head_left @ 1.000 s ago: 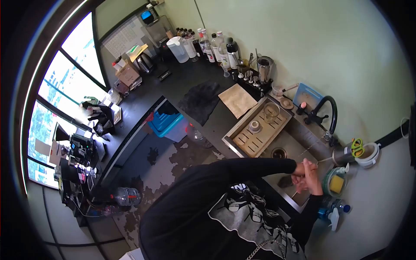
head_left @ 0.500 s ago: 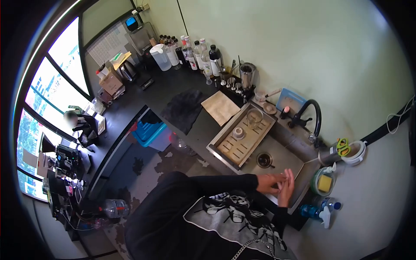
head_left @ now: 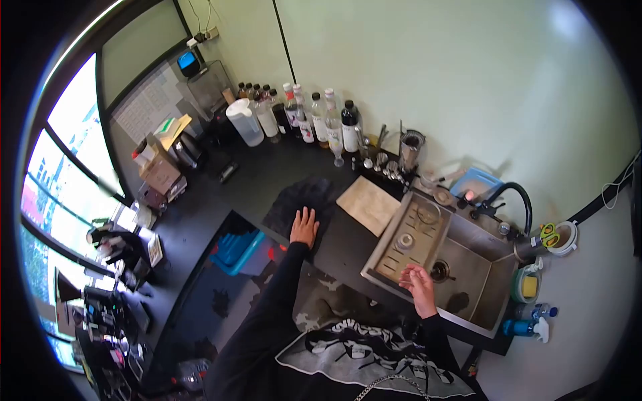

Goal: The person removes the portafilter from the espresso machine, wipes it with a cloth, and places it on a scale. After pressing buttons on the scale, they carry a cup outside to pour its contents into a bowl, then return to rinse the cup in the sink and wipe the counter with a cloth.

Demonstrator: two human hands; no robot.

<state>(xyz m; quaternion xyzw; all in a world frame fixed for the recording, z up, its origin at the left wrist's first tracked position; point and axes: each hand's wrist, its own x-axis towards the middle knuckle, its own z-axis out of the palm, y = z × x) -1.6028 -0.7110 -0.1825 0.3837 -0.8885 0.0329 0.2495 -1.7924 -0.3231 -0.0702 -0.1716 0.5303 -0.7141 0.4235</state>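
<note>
My left hand point(head_left: 305, 227) is stretched out to the left, fingers spread, lying on the near edge of a crumpled black cloth point(head_left: 294, 200) on the dark counter. My right hand point(head_left: 420, 292) is raised over the near rim of the metal sink point(head_left: 478, 294), its fingers loosely bent and nothing seen in them. Beyond it, a slotted drain tray point(head_left: 391, 264) holds a small clear cup point(head_left: 404, 241) and a glass vessel point(head_left: 428, 214). A folded beige cloth point(head_left: 369, 205) lies between the black cloth and the tray.
A black faucet point(head_left: 521, 200) arches over the sink. Bottles point(head_left: 317, 120) and a white pitcher point(head_left: 245, 122) line the wall, near bar tools point(head_left: 384, 160). A yellow sponge point(head_left: 529, 287) and a spray bottle point(head_left: 528, 327) stand at right. Below is a blue-lidded bin point(head_left: 237, 252).
My hands were together over the sink and have parted. The left has reached away to the left onto the black cloth. The right stays near the sink. The view has shifted.
</note>
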